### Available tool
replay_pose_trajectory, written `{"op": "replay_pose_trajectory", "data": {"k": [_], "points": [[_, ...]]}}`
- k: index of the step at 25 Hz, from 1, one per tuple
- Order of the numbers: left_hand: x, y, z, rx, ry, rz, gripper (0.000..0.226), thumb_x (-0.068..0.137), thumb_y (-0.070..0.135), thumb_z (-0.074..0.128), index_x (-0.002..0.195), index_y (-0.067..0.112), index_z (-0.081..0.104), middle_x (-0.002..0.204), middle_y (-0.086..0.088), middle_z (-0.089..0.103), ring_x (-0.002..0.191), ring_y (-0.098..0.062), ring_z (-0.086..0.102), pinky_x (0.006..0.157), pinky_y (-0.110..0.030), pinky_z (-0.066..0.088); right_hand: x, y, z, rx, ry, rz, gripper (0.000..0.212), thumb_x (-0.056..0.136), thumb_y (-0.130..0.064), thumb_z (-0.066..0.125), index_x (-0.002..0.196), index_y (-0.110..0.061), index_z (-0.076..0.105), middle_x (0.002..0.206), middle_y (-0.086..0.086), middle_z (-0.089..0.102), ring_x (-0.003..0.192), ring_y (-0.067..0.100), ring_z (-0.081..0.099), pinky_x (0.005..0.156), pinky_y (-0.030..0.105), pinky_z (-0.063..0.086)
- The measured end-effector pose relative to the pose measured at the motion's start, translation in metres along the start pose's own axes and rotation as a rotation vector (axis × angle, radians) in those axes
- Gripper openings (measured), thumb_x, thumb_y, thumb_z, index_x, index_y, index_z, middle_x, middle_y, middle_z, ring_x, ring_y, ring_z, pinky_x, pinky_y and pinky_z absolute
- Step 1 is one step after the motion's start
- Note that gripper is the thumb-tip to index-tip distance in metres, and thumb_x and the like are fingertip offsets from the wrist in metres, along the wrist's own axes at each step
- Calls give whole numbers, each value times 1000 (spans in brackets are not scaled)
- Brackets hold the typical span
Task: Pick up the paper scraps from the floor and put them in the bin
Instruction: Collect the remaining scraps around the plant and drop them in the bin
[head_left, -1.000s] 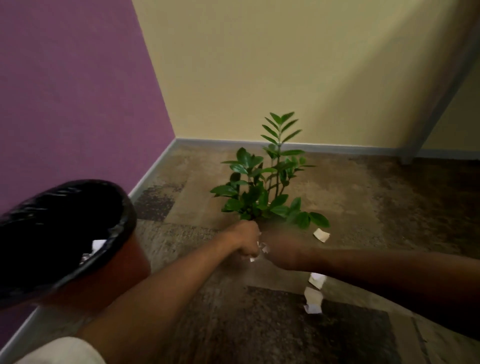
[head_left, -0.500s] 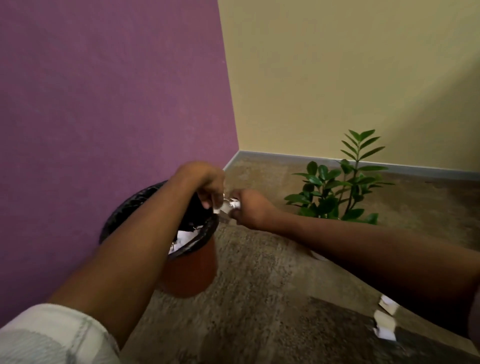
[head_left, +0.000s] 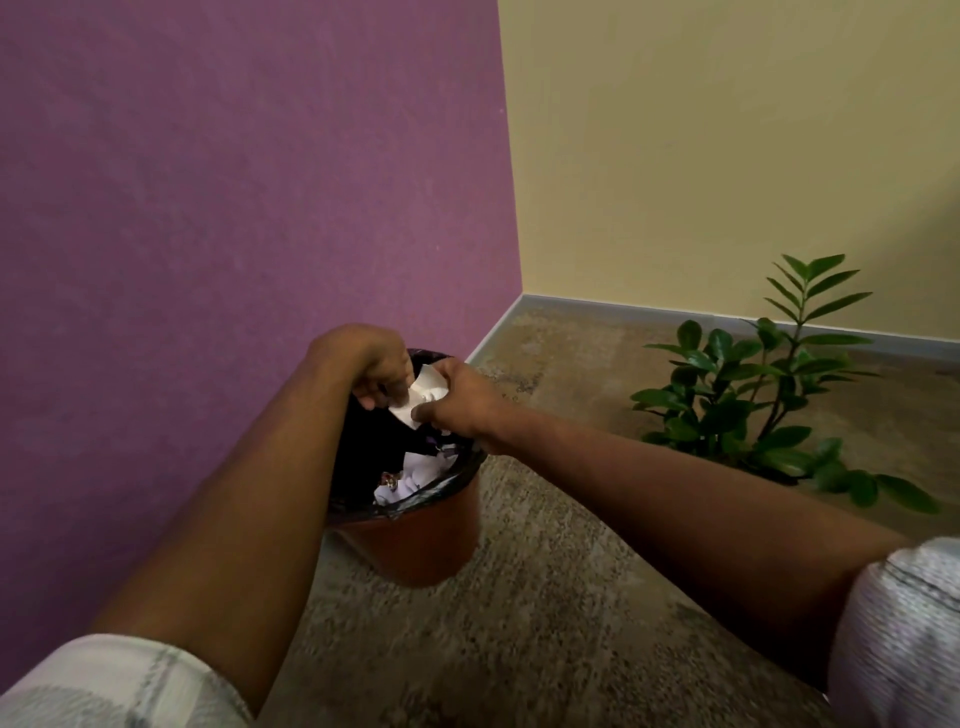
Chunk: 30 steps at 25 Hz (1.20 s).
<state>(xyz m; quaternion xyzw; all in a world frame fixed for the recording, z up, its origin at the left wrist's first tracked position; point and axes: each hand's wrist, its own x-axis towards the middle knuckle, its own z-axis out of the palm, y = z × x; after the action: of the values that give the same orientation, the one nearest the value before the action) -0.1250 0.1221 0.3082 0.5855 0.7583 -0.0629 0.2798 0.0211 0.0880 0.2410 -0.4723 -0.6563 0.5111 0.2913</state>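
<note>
We have both hands over the open mouth of the bin (head_left: 415, 540), and between them sits a small bunch of white paper scraps (head_left: 422, 396). Our left hand (head_left: 375, 364) is curled above it, fingers pinched narrow on the upper edge; our right hand (head_left: 457, 400) closes on the lower edge, thumb on the near side. The scraps are held above the bin's opening, not yet let go, and more white paper already lies at the bottom inside the black liner (head_left: 358, 467).

What could go wrong from here, as we judge it: the scraps are light and hang nearer the far rim than the middle, so if we release with the hands this high a piece may drift and land on the floor beside the bin — or catch on the liner's folded edge and stay there. A scrap could also cling to a finger and come back out with the hand.

The floor (head_left: 545, 597) is a mottled brown carpet, on which a pale scrap would show plainly. The bin stands close against a purple wall (head_left: 234, 208), near the corner where it meets a yellow wall (head_left: 727, 156) — a leafy green plant (head_left: 748, 395) stands to our right.
</note>
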Motion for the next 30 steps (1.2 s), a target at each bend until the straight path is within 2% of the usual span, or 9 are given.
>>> {"op": "replay_pose_trajectory", "data": {"k": [3,9,13,16,21,24,26,28,30], "points": [[6,-1,6,1,-26,-3,25,84,-5,66,98,14,59,83,-11,68,70,-22,67,63,-33,57,0,3,-5,93,-110,30,73,78,1,72,141,-15,39,138,10,49,112,31,60,87,49,56],[6,15,7,21,6,18,22,88,-6,58,98,14,61,76,-12,68,66,-21,68,60,-30,58,-5,3,-14,120,-115,4,63,74,19,57,126,-16,52,122,19,59,107,46,61,83,62,54],[3,40,13,33,-9,81,16,90,1,61,101,12,65,70,-8,67,59,-15,66,52,-24,57,-11,13,-30,73,-55,-26,47,77,12,58,117,-12,57,119,13,64,104,33,65,83,55,57],[0,70,31,58,-53,149,14,90,11,64,104,8,65,76,-9,66,60,-16,64,56,-27,57,-23,28,-58,17,24,-47,32,77,8,61,108,-3,59,97,12,68,89,26,66,82,53,57],[-13,135,77,76,-166,374,7,92,7,61,99,6,61,88,-13,68,63,-12,65,54,-22,55,-61,63,-124,-88,99,18,20,85,3,60,104,-2,60,83,2,62,78,18,63,77,43,60],[-23,175,124,78,-192,537,15,87,0,63,93,11,56,88,-11,65,63,-13,62,48,-16,51,-96,96,-166,-232,165,8,13,85,0,59,95,-3,65,86,6,68,79,18,65,70,26,56],[-28,200,165,109,-181,634,18,83,3,67,93,14,56,91,-12,67,72,-20,64,61,-27,53,-123,125,-191,-324,187,17,9,85,-3,58,87,-7,65,88,7,71,82,21,68,72,26,53],[-33,221,212,202,-123,725,16,81,10,67,95,14,59,96,-12,69,84,-26,65,68,-28,47,-152,162,-211,-300,167,66,10,88,-6,58,82,-12,61,79,9,69,71,22,68,60,29,55],[-36,237,261,270,-115,799,18,81,16,67,97,15,59,97,-8,66,94,-28,63,72,-29,46,-180,202,-225,-270,133,130,10,89,-6,57,81,-11,60,69,3,65,57,13,64,48,26,53]]}}
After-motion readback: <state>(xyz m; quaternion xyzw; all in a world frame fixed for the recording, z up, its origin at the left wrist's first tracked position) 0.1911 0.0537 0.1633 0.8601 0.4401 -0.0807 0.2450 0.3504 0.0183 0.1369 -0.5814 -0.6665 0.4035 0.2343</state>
